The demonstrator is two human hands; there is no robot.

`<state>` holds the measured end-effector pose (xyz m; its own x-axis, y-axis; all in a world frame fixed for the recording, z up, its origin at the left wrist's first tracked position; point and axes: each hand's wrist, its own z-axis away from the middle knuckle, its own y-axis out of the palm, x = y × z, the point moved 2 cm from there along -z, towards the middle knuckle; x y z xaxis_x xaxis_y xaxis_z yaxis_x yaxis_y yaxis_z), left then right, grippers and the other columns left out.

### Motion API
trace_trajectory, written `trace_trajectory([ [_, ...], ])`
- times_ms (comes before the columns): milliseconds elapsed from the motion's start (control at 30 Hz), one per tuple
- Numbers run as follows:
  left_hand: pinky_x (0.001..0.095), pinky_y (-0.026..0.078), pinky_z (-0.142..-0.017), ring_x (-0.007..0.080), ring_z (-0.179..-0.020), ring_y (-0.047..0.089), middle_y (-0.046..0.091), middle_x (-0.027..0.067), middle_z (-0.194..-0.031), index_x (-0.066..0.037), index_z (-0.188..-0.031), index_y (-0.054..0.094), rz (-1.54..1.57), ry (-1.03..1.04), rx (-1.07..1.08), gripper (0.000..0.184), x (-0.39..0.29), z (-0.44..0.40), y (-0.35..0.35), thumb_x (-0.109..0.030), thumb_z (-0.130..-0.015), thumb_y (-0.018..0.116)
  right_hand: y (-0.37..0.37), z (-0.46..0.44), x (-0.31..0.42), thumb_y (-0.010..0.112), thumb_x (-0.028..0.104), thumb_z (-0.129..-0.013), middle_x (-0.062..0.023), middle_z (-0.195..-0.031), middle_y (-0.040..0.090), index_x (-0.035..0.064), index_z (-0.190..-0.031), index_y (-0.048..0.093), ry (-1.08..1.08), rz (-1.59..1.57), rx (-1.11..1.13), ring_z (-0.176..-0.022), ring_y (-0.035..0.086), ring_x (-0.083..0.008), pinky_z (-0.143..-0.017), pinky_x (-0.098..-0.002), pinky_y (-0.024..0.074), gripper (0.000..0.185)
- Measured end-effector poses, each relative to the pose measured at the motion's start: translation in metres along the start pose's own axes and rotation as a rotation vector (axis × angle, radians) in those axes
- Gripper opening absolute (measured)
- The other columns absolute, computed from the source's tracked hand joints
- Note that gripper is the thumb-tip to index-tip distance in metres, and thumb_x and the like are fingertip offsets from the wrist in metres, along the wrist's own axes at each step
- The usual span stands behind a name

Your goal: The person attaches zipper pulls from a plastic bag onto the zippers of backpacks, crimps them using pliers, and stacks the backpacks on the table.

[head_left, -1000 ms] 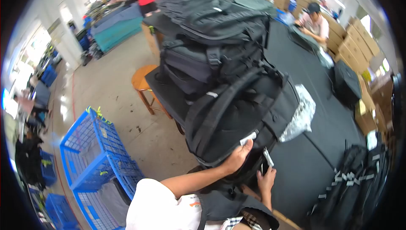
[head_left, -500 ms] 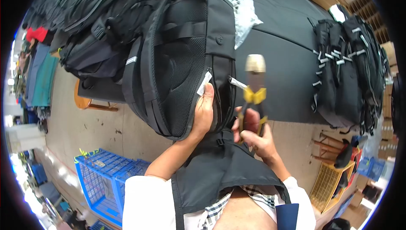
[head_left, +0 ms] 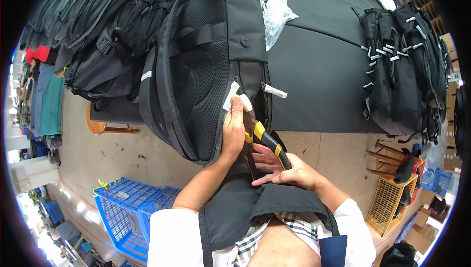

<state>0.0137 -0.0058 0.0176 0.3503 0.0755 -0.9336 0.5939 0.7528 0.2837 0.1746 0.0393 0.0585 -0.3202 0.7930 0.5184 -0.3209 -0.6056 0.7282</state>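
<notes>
A black backpack (head_left: 201,71) lies on the black table with its mesh back panel and straps up. My left hand (head_left: 233,134) grips its lower right edge, the thumb beside a white-wrapped zipper pull (head_left: 230,95). My right hand (head_left: 284,170) holds pliers (head_left: 265,138) with yellow and black handles, its fingers spread behind them. The pliers' pale, covered tip is beside my left thumb, against the backpack's edge. A second white-wrapped pull (head_left: 275,91) sticks out from the backpack's right side, above the pliers.
Stacked black bags (head_left: 103,36) lie at the left, and more bags with white-wrapped pulls (head_left: 400,71) at the right of the table (head_left: 324,80). A clear plastic bag (head_left: 270,7) is behind the backpack. Blue crates (head_left: 132,213), a wooden stool (head_left: 96,124) and a yellow crate (head_left: 390,205) stand below.
The view has swung down and right. My right hand left the side pull, lifted the pliers, then brought them down to the backpack's edge by my left thumb.
</notes>
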Motion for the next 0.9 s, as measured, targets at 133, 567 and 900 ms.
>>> trace_trajectory([
  [133,0.02,0.038,-0.072,0.0059,-0.079,0.047,0.055,-0.0009,-0.087,0.0,-0.101,0.058,0.017,0.008,0.0,0.042,-0.003,0.002,0.003,-0.039,-0.095,0.041,0.002,-0.005,-0.001,0.056,0.001,-0.067,-0.0202,-0.145,0.012,-0.0003,-0.141,0.013,-0.056,-0.069,-0.034,-0.136,0.013,-0.0318,-0.099,-0.0515,0.0373,0.086],
  [567,0.0243,0.036,-0.088,0.012,-0.097,0.047,0.054,0.0064,-0.107,0.004,-0.116,0.051,-0.019,0.014,0.027,0.049,-0.013,0.002,0.004,-0.039,-0.096,0.038,0.017,-0.018,0.029,0.06,0.001,-0.064,-0.0199,-0.143,0.019,-0.0018,-0.14,0.015,-0.102,-0.046,-0.122,-0.134,0.018,-0.0323,-0.099,-0.0574,0.0337,0.088],
  [900,0.0246,0.035,-0.089,0.0129,-0.099,0.046,0.053,0.0077,-0.11,0.004,-0.119,0.049,-0.058,-0.047,0.033,0.052,-0.012,0.003,0.002,-0.041,-0.096,0.038,0.002,-0.021,0.028,0.059,0.002,-0.065,-0.0172,-0.131,0.04,-0.0019,-0.139,0.021,-0.034,0.048,-0.107,-0.118,0.043,-0.0259,-0.095,-0.0342,0.0406,0.082],
])
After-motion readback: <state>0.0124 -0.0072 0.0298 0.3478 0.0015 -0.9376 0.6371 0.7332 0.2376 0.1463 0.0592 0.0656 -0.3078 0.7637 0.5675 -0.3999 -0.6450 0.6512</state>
